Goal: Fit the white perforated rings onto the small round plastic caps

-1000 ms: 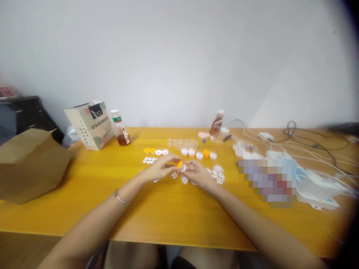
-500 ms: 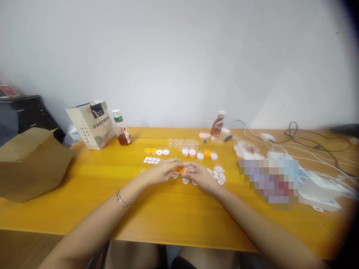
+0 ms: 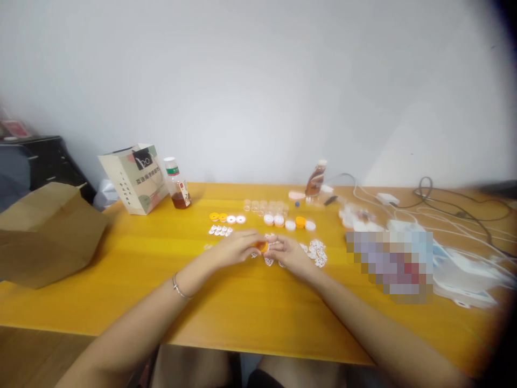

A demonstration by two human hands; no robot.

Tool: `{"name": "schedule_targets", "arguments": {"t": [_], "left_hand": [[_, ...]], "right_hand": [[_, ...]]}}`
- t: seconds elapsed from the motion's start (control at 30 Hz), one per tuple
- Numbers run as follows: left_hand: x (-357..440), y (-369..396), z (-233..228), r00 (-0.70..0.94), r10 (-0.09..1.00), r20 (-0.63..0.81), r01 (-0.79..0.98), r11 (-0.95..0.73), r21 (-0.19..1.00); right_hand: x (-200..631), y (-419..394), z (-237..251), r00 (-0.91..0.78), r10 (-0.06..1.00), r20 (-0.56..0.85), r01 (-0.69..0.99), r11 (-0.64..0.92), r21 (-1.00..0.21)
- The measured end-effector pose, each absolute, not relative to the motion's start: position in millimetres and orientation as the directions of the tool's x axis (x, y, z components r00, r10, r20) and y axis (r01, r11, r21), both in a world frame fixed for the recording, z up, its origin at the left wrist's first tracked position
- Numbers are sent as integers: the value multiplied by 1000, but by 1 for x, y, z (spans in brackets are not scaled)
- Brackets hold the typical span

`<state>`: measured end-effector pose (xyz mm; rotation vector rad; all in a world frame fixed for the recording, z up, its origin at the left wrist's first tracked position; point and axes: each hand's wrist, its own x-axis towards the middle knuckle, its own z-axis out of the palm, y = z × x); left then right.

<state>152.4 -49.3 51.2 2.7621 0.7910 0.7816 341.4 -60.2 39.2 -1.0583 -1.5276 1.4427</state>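
Note:
Between my two hands is a small round orange piece (image 3: 263, 247), like a cap or a shallow round case. My left hand (image 3: 238, 248) grips it from the left with thumb and fingers. From the right, my right hand (image 3: 288, 253) pinches its other side. White lacy cut-out pieces (image 3: 317, 252) lie under and to the right of my hands. Beyond them stands a row of white and orange round caps (image 3: 278, 220). Yellow and white rings (image 3: 228, 218) sit further left, with small white pieces (image 3: 220, 230) in front of them.
Small clear cups (image 3: 266, 207) stand behind the caps. A bottle of dark drink (image 3: 179, 188) and a paper gift bag (image 3: 139, 180) are at the back left, a brown paper bag (image 3: 48, 237) nearer. A brown bottle (image 3: 315, 179) stands at the back; cables (image 3: 448, 205) and plastic packs lie right.
The camera view has shifted slightly. Both hands stay on the orange piece, which appears turned a little and shows more of its side.

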Motion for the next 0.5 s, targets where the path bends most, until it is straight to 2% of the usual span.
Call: {"name": "schedule_targets", "arguments": {"t": [0.27,0.5], "left_hand": [[155,-50,49,678,559,478,477,-829,292],[152,-48,55,662,598,453,430,-797,425]], "right_hand": [[341,-58,37,-334,943,0,101,35,-994],[340,-60,37,-393,919,14,0,15,-1000]]}}
